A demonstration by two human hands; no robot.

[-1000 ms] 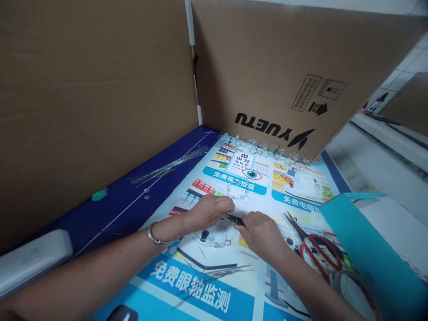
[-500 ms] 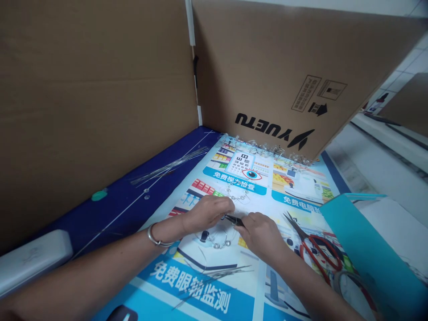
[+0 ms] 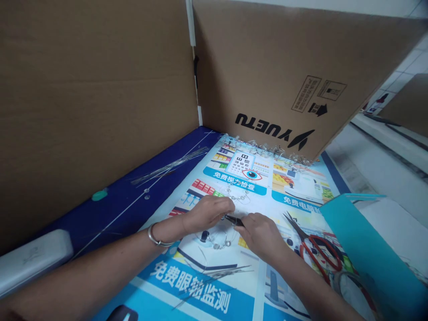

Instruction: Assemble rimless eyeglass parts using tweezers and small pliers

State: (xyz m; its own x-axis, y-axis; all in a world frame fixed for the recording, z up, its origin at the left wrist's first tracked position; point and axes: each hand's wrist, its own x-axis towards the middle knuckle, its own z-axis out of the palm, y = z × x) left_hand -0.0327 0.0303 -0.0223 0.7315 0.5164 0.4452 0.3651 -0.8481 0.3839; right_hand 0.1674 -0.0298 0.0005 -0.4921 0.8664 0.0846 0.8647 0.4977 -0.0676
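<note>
Cardboard wall (image 3: 100,111) well left of the left hand (image 3: 207,214)

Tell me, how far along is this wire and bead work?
Done: a row of clear beaded wire pieces lies along the far edge of the printed poster, against the carton. In hand: the right hand holds black pliers at a beaded wire that the left hand pinches. Left: a bundle of bare straight wires lies unworked on the blue mat.
</note>
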